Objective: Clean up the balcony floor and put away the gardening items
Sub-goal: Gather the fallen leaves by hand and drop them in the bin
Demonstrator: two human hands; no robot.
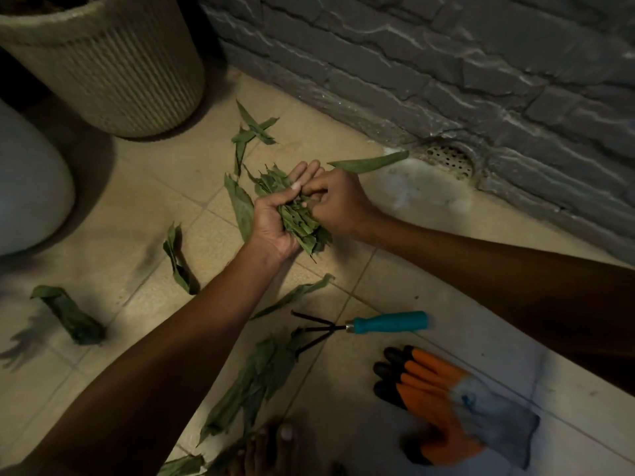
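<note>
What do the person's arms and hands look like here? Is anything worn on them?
Both forearms are bare, with no sleeves in view. The left hand and right hand wear no gloves, rings, watch or bands. The orange-and-grey gloves lie on the floor, unworn.

I'm looking at dry, matt leaves point(299, 218) on smooth beige floor tiles point(144, 207), a rough grey stone wall point(446, 63), a ribbed planter point(113, 70), and a glossy teal plastic-handled hand rake point(388, 321).

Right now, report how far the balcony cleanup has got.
Partly done. The left hand holds a gathered bundle of leaves, and the right hand tucks more in. Left: loose leaves scattered over the floor tiles, plus the hand rake and gloves to put away.
</note>
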